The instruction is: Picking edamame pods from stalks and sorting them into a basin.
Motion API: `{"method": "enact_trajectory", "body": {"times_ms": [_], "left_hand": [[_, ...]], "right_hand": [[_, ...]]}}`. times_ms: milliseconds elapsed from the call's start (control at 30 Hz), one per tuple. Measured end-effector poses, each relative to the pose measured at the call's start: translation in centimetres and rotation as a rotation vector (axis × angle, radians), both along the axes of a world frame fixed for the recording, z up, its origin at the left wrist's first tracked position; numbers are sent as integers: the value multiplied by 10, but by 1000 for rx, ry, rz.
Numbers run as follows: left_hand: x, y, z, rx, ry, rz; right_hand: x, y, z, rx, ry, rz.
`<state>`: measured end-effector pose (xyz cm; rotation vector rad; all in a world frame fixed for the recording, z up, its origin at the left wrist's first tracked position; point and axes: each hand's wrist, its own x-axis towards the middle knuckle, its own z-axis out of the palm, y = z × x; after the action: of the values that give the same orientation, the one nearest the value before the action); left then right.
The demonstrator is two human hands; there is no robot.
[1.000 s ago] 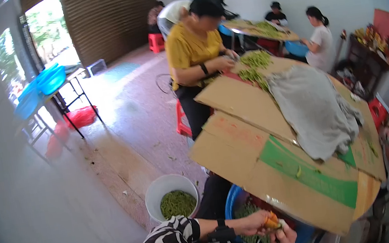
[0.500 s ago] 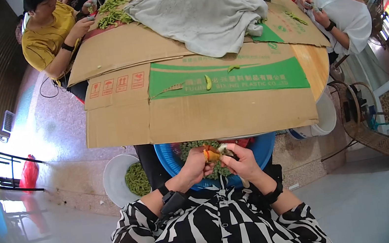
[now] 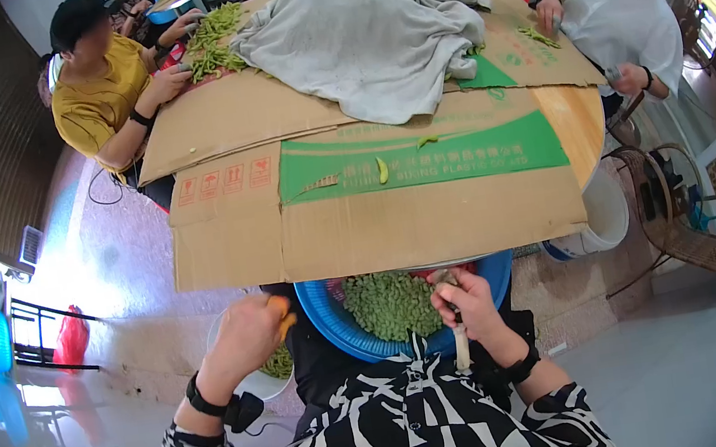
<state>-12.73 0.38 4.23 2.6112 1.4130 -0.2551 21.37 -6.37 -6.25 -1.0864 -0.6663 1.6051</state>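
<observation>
Over the white bucket [image 3: 260,385] of green pods [image 3: 279,363], my left hand [image 3: 247,332] is curled closed. Something orange [image 3: 284,314] shows at its fingertips; whether it is worn or held I cannot tell. My right hand [image 3: 472,306] is closed around a slim tool with a pale end [image 3: 462,348] pointing down and a dark middle; its kind is unclear. This hand is above the right side of a blue plastic basket [image 3: 324,320]. Shelled green beans [image 3: 392,304] fill much of the basket, with something red partly hidden behind them.
Flattened cardboard [image 3: 225,251] covers the table, bearing two loose pods [image 3: 383,171], a grey cloth [image 3: 369,39] over a mound and a pod heap [image 3: 215,42]. People sit at left [image 3: 97,95] and right [image 3: 621,13]. A white bucket [image 3: 603,212] and wicker chair [image 3: 700,244] stand right.
My hands were together over the basket and have parted. The left moved left over the bucket; the right stayed at the basket's right side. The person at right lowered their hands apart.
</observation>
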Motion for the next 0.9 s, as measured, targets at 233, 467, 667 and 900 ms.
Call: {"method": "enact_trajectory", "body": {"times_ms": [233, 467, 667, 900], "left_hand": [[123, 114, 10, 359, -635, -460], [164, 153, -20, 378, -535, -434], [156, 49, -6, -597, -1055, -48], [142, 6, -31, -1249, -1257, 299]], "right_hand": [[-19, -7, -2, 21, -18, 95], [-14, -12, 3, 72, 64, 100], [-10, -15, 32, 304, -33, 29], [-20, -17, 49, 246, 14, 120]]}}
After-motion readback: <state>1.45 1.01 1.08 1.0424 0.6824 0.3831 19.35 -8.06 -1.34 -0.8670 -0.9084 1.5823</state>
